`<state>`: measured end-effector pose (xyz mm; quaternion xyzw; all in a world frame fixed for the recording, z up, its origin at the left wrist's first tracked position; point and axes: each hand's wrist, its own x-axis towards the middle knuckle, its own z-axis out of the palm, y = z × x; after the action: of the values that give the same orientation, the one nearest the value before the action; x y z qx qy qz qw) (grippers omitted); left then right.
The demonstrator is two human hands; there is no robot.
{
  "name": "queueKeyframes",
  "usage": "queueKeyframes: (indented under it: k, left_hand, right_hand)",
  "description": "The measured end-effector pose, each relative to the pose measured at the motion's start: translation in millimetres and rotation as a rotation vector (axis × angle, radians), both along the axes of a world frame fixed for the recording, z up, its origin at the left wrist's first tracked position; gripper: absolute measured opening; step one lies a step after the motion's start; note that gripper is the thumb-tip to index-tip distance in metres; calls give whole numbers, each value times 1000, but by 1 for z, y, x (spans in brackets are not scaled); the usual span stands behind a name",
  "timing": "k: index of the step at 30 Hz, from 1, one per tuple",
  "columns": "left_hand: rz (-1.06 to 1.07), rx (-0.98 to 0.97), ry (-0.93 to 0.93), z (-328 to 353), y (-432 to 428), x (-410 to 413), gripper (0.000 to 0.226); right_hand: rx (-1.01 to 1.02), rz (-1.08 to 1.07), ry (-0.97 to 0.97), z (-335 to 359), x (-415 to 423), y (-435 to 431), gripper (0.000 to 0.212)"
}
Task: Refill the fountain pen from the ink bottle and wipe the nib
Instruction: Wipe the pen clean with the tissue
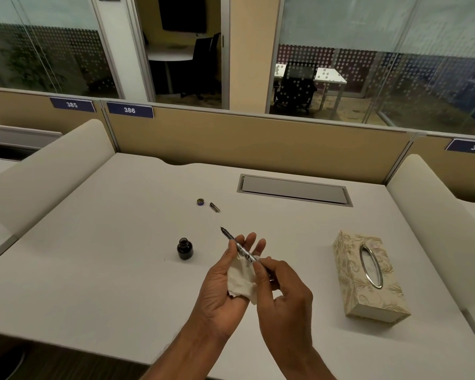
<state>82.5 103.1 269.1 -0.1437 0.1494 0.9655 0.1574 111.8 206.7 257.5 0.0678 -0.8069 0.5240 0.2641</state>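
Note:
A fountain pen (pixel 237 245) with a patterned silver barrel points up and to the left, its dark nib bare in the air. My right hand (pixel 280 292) pinches the pen's rear end between thumb and fingers. My left hand (pixel 228 278) lies palm up beneath the barrel, fingers spread, with a crumpled white tissue (pixel 243 281) in the palm. The open ink bottle (pixel 185 248), dark and round, stands on the desk just left of my hands. Its cap (pixel 200 201) and the pen's cap (pixel 214 207) lie farther back.
A floral tissue box (pixel 368 275) lies on the white desk (pixel 93 270) to the right. A grey cable hatch (pixel 294 189) is set into the desk at the back. Beige partitions enclose the desk on three sides.

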Motion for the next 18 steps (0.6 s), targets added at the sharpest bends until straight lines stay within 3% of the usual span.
queueKeyframes:
  k: [5,18]
  left_hand:
    - [-5,-42,24,4,-2,3,23]
    - [22,-223,94,7,-2,-5,38]
  right_hand:
    - [-39,47,-60,4,2,-5,12]
    - [-60,-32,35,-2,-2,-13,20]
